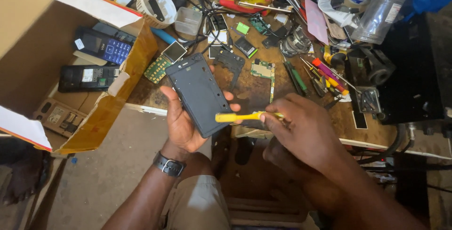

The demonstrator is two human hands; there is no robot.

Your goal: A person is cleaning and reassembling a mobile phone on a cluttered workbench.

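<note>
We work over a cluttered wooden workbench (256,86), a cardboard box (33,41) at its left edge. Our left hand (181,121) grasps a dark, flat phone frame (200,93); our right hand (301,128) pinches a yellow tool (238,116) against it.

floor (117,164): bare grey concrete | workbench (254,88): worn brown, cluttered | light: even daylight

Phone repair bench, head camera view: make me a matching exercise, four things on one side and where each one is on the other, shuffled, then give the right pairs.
1. dark phone frame
2. yellow tool
3. blue keypad phone
4. green circuit board

A. inside the cardboard box
B. in the right hand
C. lying on the workbench
D. in the left hand

Pairs: 1-D, 2-B, 3-A, 4-C
</note>
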